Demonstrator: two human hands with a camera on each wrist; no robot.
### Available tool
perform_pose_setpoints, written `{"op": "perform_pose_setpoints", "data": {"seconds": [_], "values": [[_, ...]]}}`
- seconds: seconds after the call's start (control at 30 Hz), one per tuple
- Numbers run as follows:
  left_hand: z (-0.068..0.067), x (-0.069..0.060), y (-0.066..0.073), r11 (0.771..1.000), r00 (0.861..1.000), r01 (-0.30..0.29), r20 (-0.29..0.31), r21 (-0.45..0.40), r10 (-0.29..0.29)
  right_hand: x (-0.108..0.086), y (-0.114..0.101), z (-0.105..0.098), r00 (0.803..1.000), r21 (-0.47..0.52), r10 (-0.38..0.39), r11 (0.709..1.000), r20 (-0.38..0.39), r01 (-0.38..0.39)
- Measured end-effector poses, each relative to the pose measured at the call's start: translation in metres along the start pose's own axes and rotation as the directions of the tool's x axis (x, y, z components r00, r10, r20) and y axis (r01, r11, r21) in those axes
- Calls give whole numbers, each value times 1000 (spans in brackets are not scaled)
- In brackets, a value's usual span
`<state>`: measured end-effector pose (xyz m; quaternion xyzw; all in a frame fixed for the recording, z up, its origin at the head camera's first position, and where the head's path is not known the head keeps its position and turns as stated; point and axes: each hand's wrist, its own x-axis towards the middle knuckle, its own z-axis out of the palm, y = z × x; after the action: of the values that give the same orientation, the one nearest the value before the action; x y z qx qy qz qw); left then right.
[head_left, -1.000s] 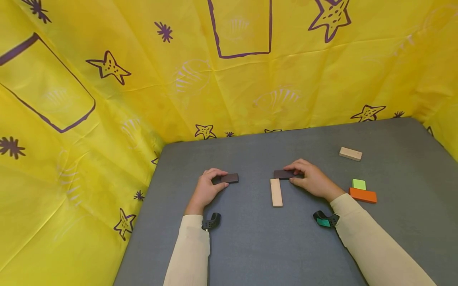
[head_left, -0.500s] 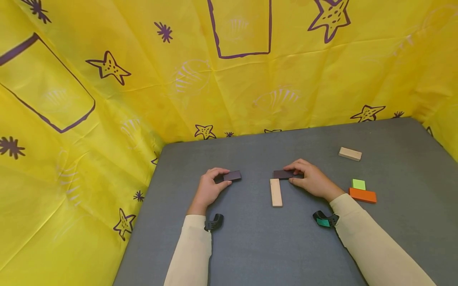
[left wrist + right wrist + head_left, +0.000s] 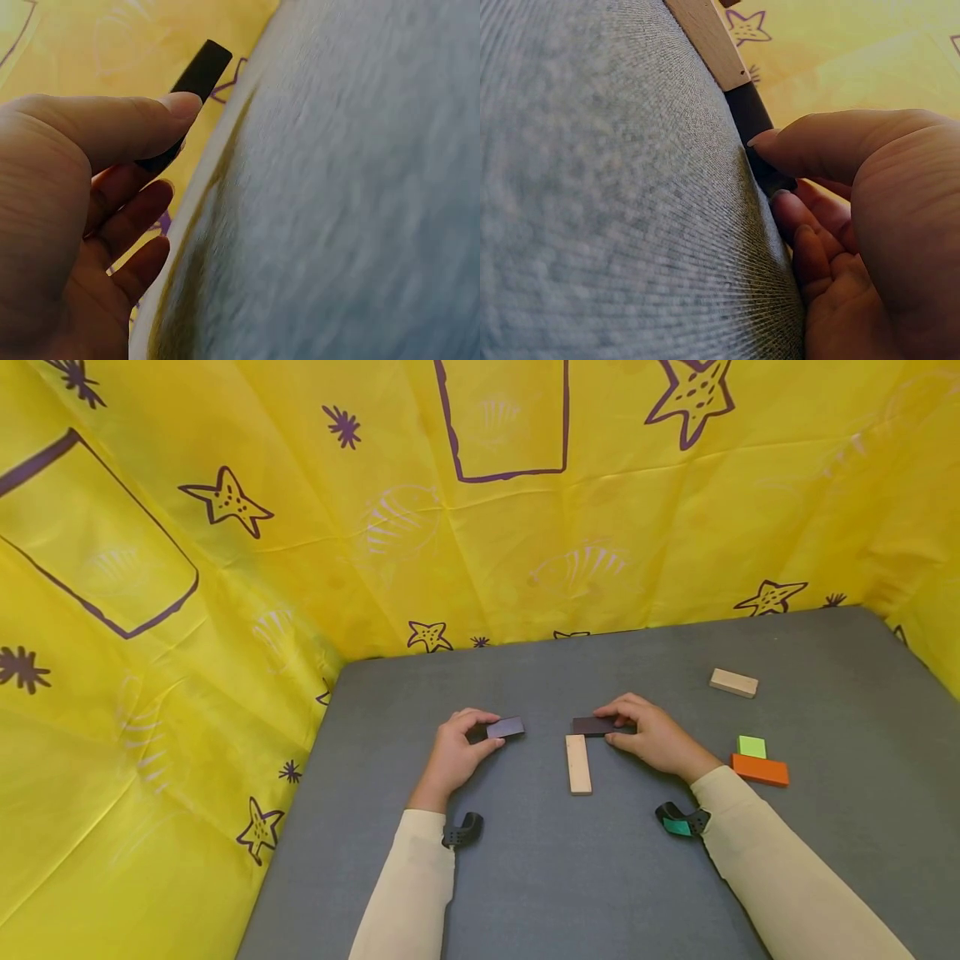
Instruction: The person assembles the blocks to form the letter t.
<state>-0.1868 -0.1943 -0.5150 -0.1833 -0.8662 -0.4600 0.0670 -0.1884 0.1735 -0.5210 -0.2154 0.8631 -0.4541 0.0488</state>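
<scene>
Left hand (image 3: 453,756), yours: grip drawn in to a narrow pinch, thumb on one side and fingers on the other, with a dark rectangular block (image 3: 506,727) between them. The block's right end juts past your fingertips; the left wrist view sets it against the yellow curtain (image 3: 300,410), clear of the desk (image 3: 525,893). Location: left of the other blocks, with a gap between.

Right hand (image 3: 648,737), yours: grip likewise pinched, thumb at the near side and fingers at the far side of a second dark block (image 3: 591,726). That one lies on the desk, its left end exposed, its right end covered by your fingers.

Upright pale wooden block (image 3: 578,765), one: lying flat, long side running away from you, far end at the near edge of your second dark block, the two making a corner. In the right wrist view they appear to meet.

Far pale wooden block (image 3: 734,683), one: lying beyond your right hand, toward the back of the desk, slightly angled.

Lime-green block (image 3: 752,746), one: right of your right hand, at the far side of the orange block; contact cannot be told.

Orange block (image 3: 761,769), one: longer than the green, near your right forearm.

Sleeves (image 3: 405,885), beige, two.
</scene>
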Motion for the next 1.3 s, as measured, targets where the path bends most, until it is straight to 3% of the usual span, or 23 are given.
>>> {"op": "perform_pose_setpoints", "data": {"seconds": [0.17,0.63,1.3], "values": [[11,5,3,1000,1000,-16,19,-15,16,0,1,0,1000,4,1,1000,-5,-1],[42,17,18,999,996,45,69,26,-47,0,1,1,1000,-4,1,1000,-11,-1],[59,29,26,993,988,57,136,105,-71,1,1,1,1000,-3,10,1000,-14,-10]]}}
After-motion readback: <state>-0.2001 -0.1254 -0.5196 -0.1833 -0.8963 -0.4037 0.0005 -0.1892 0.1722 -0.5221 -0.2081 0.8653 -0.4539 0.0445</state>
